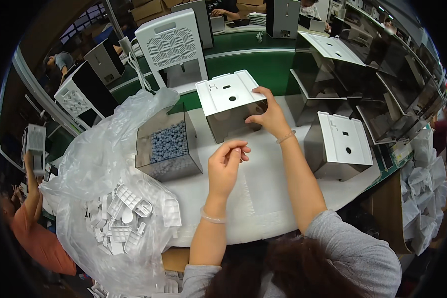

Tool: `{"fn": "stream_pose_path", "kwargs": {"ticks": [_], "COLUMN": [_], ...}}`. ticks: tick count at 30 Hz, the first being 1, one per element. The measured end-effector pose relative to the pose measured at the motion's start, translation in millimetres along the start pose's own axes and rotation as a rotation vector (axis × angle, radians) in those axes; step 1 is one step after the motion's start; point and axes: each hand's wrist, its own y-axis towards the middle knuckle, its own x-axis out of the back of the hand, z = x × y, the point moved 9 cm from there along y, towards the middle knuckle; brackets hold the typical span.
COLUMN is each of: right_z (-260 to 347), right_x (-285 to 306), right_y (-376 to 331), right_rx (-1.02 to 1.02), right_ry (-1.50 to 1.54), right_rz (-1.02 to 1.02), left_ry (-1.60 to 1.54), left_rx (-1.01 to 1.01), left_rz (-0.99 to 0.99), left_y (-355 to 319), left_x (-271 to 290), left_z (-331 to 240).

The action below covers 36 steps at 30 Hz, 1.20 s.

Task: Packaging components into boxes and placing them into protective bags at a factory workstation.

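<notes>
My right hand [269,115] grips the right side of a smoky see-through box with a white lid [227,94]. Its fingers rest at the lid's corner and its thumb presses the front wall. In front of that box hangs my left hand [226,166], its fingers curled in towards the thumb; anything inside them is too small or hidden to name. To the left of this hand stands an open smoky bin [193,154] holding many small blue-grey pieces [169,141]. Another white-lidded smoky box [345,144] stands to the right of my right forearm.
At the left, a large clear plastic bag [92,149] holds loose white plastic parts [126,208]. White patterned housings [171,47] stand at the back. More smoky boxes [318,82] are stacked at the back right. A person in an orange shirt [39,233] is at the far left.
</notes>
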Motion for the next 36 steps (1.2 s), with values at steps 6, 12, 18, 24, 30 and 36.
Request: {"fn": "stream_pose_path", "kwargs": {"ticks": [6, 12, 18, 24, 30, 36], "right_z": [13.6, 14.0, 21.3, 14.8, -62.7, 28.2], "right_x": [-46.6, -88.3, -110.9, -102.6, -99.7, -73.0], "right_y": [36.1, 77.9, 84.2, 99.5, 155.5, 116.4], "right_rx": [-0.057, -0.002, -0.039, 0.076, -0.198, 0.191], "right_ry": [0.048, -0.052, 0.0, 0.152, -0.149, -0.237], "right_rz": [-0.157, -0.076, -0.037, -0.121, -0.149, -0.38], "left_ry": [-0.097, -0.126, -0.234, -0.172, -0.221, -0.264], "left_rx": [-0.038, -0.065, -0.093, -0.159, -0.124, -0.053], "left_rz": [-0.054, -0.028, -0.061, 0.095, 0.204, 0.208], "left_y": [-15.7, -29.2, -46.1, -71.7, -86.9, -95.6], "left_x": [-2.6, -12.9, -6.8, -23.9, -41.1, -29.9], "left_z": [-20.7, -34.7, -51.4, -98.8, -111.2, -113.3]}}
